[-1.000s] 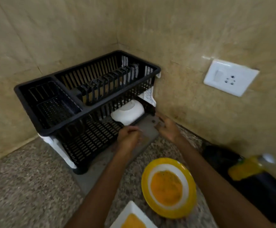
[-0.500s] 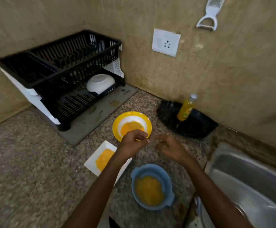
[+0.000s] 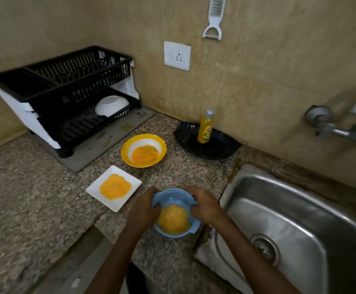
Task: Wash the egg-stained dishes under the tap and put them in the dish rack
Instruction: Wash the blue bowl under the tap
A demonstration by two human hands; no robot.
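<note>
A blue bowl (image 3: 176, 217) smeared with yellow egg sits on the granite counter just left of the sink. My left hand (image 3: 144, 211) grips its left rim and my right hand (image 3: 204, 206) grips its right rim. Behind it lie a white square plate (image 3: 113, 187) and a yellow-rimmed bowl (image 3: 143, 150), both egg-stained. The black two-tier dish rack (image 3: 66, 81) stands in the back left corner, with a white bowl (image 3: 111, 106) upside down on its lower tier. The tap (image 3: 342, 130) juts from the wall at the right, above the steel sink (image 3: 300, 225).
A yellow dish-soap bottle (image 3: 205, 128) stands in a black tray (image 3: 211, 145) against the wall. A grey mat (image 3: 100, 145) lies under the rack. A wall socket (image 3: 177, 56) and a hanging white peeler (image 3: 214, 18) are on the wall.
My hands drew back from the dish rack, came down to the blue bowl and closed on its two sides. The view swung right, bringing the sink and tap in.
</note>
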